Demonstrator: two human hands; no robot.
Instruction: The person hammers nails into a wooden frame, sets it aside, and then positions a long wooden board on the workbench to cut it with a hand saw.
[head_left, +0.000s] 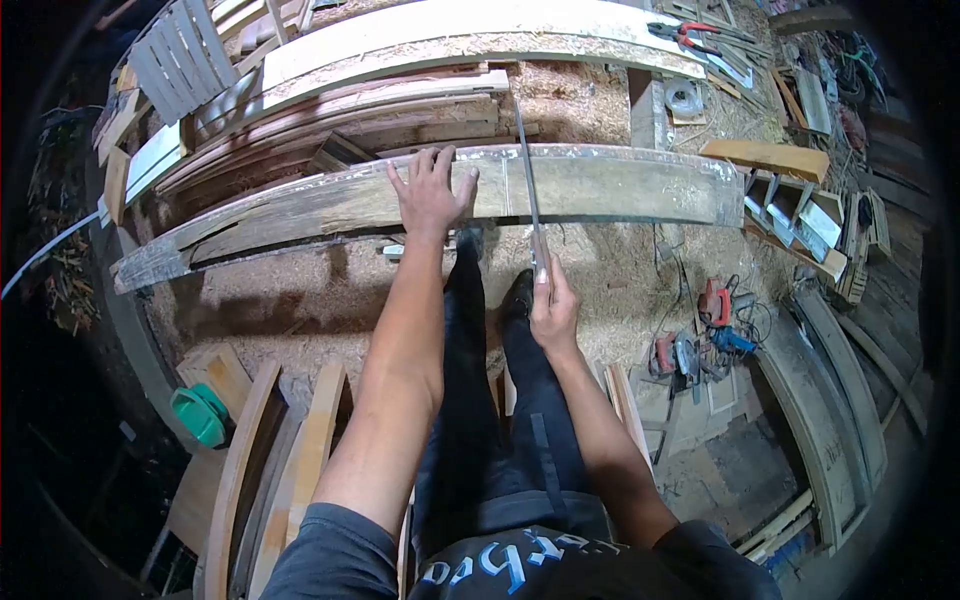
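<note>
Sawdust-covered workshop floor (300, 290); my left hand (432, 192) lies flat, fingers spread, on the old plank (620, 185); my right hand (553, 305) grips the saw (527, 170) crossing it.

Shows floor (300, 300) thick with sawdust. Holds stacked planks (380, 100) far, grey slatted chair (185, 60) far left, curved timbers (270, 450) near left, green container (200, 412) beside them, power tools (700, 345) right. Falls dark towards the edges.
</note>
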